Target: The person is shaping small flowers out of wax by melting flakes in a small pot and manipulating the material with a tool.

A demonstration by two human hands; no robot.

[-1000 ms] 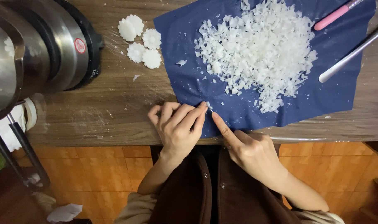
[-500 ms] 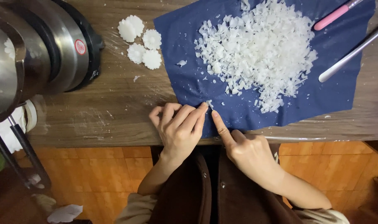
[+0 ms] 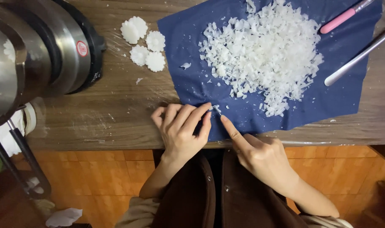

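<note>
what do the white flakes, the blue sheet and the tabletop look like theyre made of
Flakes: likely wax or soap, since they are milky, slightly translucent and lie in thin curled shavings; I cannot tell which.
Sheet: looks like matte woven cloth, soft-edged, with no shine.
Tabletop: wood or wood-look laminate with brown grain streaks, apparently under clear film that wrinkles and glints near the moulded white pieces.

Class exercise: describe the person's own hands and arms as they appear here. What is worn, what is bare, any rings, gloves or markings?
Both the left hand and the right hand are bare: no gloves, rings, watch or bracelets show. The forearms are uncovered, with light beige sleeves pushed back near the elbows. A dark brown apron lies between the arms. Nails look short and unpainted.
</note>
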